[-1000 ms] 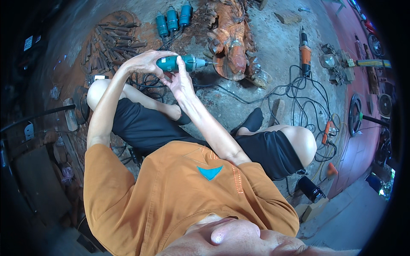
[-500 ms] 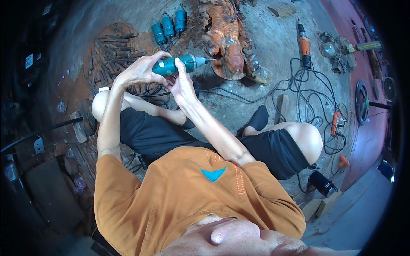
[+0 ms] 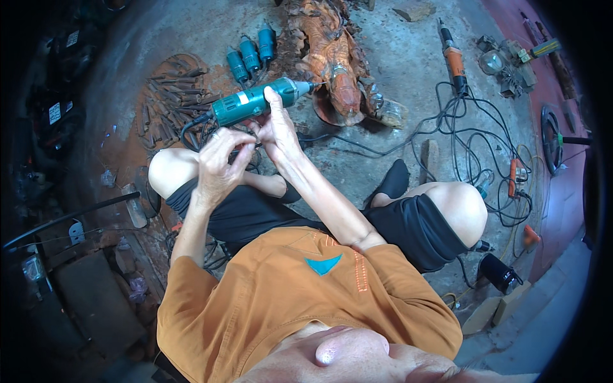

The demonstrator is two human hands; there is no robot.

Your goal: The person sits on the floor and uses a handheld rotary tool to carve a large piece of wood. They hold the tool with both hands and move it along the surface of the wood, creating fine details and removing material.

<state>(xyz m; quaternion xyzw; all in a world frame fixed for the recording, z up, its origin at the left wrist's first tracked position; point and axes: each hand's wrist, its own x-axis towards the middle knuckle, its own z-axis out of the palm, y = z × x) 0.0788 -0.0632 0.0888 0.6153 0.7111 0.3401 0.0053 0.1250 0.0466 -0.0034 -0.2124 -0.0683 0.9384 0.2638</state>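
My right hand (image 3: 277, 131) is closed round a green die grinder (image 3: 246, 107), the thumb lying along its top. The tool lies almost level, its thin bit pointing right toward a carved reddish-brown wooden figure (image 3: 345, 89). My left hand (image 3: 223, 159) is below the grinder's rear end, off the body, with thumb and fingers pinched together close to my right fingertips. Whatever sits in that pinch is too small to make out. A black cord leaves the grinder's back end.
Several dark bits or chisels (image 3: 167, 118) lie piled at the left. Beyond them stand three teal tools (image 3: 249, 52). An orange grinder (image 3: 455, 62) lies at the right among tangled black cables (image 3: 447, 121). A black cylinder (image 3: 500, 273) lies near my left-out knee's far right side.
My left hand has come off the grinder's rear and moved down toward me, its fingers now pinched. The grinder, still in my right hand, has shifted slightly left.
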